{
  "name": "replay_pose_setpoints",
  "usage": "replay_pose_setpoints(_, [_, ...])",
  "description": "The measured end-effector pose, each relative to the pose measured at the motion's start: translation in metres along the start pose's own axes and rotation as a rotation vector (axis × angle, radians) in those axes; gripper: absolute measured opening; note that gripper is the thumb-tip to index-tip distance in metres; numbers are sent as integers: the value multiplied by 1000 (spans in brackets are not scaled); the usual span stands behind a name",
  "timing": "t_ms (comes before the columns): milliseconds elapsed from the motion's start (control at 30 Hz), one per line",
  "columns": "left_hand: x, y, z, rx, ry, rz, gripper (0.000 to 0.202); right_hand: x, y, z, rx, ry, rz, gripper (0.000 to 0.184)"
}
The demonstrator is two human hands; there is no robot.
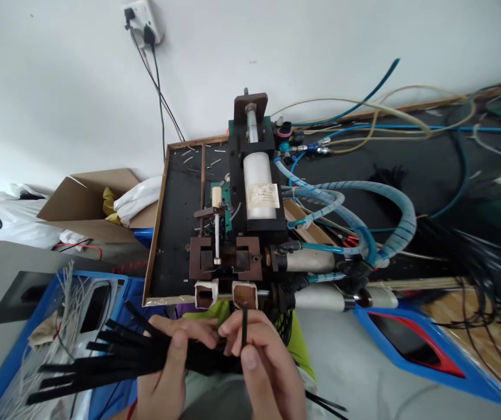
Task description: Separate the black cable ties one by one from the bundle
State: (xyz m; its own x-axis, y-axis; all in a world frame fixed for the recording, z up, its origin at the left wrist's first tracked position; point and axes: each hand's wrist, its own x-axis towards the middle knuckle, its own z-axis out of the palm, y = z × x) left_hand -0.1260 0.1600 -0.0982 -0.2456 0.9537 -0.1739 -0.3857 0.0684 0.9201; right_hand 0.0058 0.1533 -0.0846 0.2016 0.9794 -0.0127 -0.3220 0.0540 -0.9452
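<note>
My left hand (169, 356) is closed around a bundle of black cables (114, 356), whose ends fan out to the left. Between the thumb and fingers of my right hand (263, 361) one black cable (244, 326) is pinched, its tip pointing up. More thin black cable ends (326, 402) trail out below my right wrist. Both hands are close together, just in front of a pneumatic machine (254, 175) on the bench. Its brown clamp block (226, 259) and two taped jaws (245, 294) lie directly beyond my fingertips.
Scraps litter the black bench top (174, 233) with its wooden rim. Blue air hoses (390, 204) loop right of the machine. A mass of black cables (486, 274) hangs at the right. Blue bins (53, 309) with white wires and a cardboard box (88, 204) stand left.
</note>
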Motion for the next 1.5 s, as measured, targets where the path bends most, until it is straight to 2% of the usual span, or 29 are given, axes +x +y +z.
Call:
replay_pose_setpoints(67, [5,3,-1,43,-58,60,17,-6,7,-2,-40,-52,89,30])
replay_pose_setpoints(167, [10,4,-5,163,-151,-5,16,-11,18,-4,-131,-238,211,29])
replay_pose_setpoints(267, [12,3,-5,342,-129,-4,17,-8,24,-8,-185,-367,207,30])
replay_pose_setpoints(400, [15,2,4,289,-75,-21,16,-6,28,-18,-258,-432,154,34])
replay_pose_setpoints(500, [16,2,9,214,-81,-50,14,-11,36,-19,-73,-395,300,41])
replay_pose_setpoints(600, [16,3,11,84,-81,-21,13,-14,48,-10,364,-303,472,42])
replay_pose_setpoints(700, [15,4,9,-17,-108,-14,11,-10,55,2,755,-245,531,36])
replay_pose_setpoints(800, [15,4,4,-39,-136,-29,9,-3,55,9,943,-218,553,29])
replay_pose_setpoints(1033, [17,1,1,-58,-193,-16,9,5,59,12,1014,-277,552,29])
replay_pose_setpoints(1500, [18,-3,-1,-67,-211,-37,11,10,66,8,1051,-316,558,25])
